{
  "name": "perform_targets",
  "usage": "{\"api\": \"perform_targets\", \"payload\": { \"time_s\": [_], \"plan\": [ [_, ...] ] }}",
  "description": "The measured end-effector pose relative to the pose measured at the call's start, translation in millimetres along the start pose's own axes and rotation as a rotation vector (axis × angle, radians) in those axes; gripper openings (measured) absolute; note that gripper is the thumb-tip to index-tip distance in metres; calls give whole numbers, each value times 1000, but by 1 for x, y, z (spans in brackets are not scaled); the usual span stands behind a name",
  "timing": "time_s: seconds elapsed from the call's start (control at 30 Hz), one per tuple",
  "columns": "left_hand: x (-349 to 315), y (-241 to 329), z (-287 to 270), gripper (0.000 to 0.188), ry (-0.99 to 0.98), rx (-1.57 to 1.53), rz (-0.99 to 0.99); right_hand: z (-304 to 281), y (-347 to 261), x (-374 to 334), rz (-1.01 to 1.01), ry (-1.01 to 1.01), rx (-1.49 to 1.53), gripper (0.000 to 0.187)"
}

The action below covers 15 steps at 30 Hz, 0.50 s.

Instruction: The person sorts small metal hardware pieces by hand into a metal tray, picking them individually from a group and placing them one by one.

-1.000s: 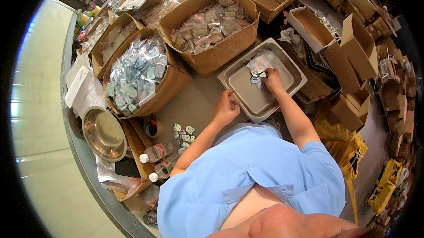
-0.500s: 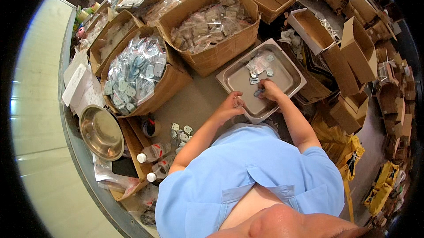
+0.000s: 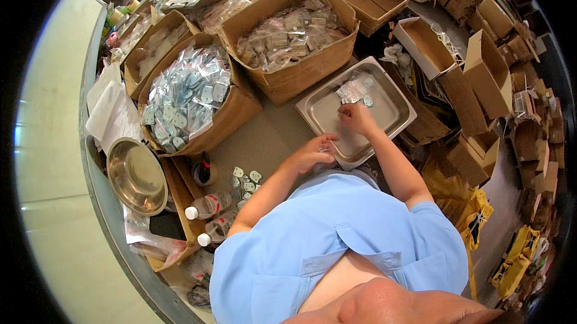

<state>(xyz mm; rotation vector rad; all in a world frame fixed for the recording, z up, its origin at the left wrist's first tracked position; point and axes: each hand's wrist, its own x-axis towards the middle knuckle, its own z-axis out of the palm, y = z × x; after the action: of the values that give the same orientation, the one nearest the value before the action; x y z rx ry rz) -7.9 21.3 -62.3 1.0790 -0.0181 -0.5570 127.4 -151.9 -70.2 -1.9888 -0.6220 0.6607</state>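
A rectangular steel pan stands in front of me, tilted to the view. In its far part lies a small pile of metal plates, some of them under clear plastic. Over the middle of the pan, my right hand is closed, its fingertips at the near edge of that pile; what they hold is hidden and blurred. My left hand is at the pan's near left corner, thumb and fingers curled around something translucent, apparently a clear plastic bag.
Left of the pan stand a carton of bagged metal plates and another carton of bagged parts. Loose plates, two plastic bottles and a round steel bowl lie nearer left. Cardboard boxes crowd the right.
My right hand has moved up and left across the pan, to the pile's near edge. The metal pieces seen in its fingers are now hidden. My left hand has shifted slightly toward me.
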Motion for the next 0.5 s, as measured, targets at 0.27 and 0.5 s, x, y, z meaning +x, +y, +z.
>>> {"api": "perform_targets", "payload": {
  "time_s": [0.27, 0.5],
  "plan": [
    [-7, 0, 3, 65, 82, -50, 5, 17, 10, 29, 289, 396, -689, 35],
    [-3, -2, 0, 60, 201, 16, 1, 15, 29, 20, 249, 279, -801, 27]
  ]
}}
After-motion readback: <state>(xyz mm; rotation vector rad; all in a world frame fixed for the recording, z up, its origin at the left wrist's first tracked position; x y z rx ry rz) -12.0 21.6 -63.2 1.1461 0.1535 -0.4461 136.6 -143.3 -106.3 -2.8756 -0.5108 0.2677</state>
